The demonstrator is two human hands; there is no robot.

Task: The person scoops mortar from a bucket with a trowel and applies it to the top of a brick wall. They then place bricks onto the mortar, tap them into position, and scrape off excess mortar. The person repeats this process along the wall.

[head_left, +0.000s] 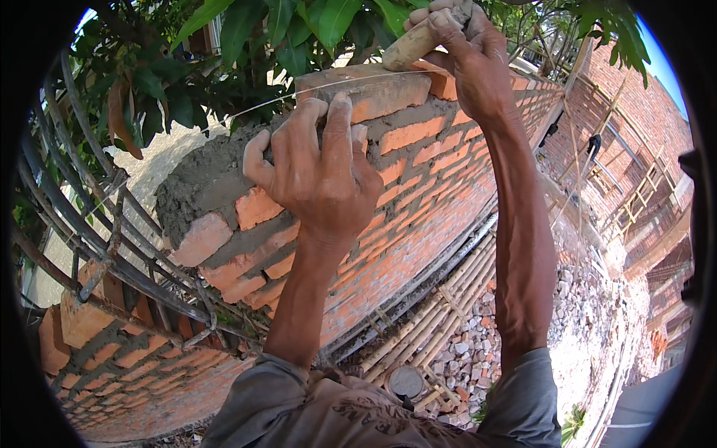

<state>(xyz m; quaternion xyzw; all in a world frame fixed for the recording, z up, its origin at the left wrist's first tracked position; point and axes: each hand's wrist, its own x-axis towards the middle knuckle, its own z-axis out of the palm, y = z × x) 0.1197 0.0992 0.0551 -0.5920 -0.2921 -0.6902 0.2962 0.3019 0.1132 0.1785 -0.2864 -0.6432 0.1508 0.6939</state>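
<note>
My left hand (317, 168) is at the end of the unfinished top course of a brick wall (414, 134), its fingers bent and spread, with the fingertips at the near end of a brick (373, 93). Whether they press on it I cannot tell. Raised above the wall, my right hand (470, 56) is closed round a tool with a thick, pale wooden handle (411, 46). The handle's butt is just over the brick's far end; the tool's working end is hidden. A taut white string (291, 95) runs along the brick. Wet grey mortar (198, 175) covers the wall to the left.
Bent metal rods (82, 201) rise at the left beside a lower brick wall (112, 358). Leafy branches (276, 30) hang over the top. Below lie bamboo poles (441, 313), a round container of grey mix (407, 381) and rubble (478, 358). Scaffolding (635, 194) stands at right.
</note>
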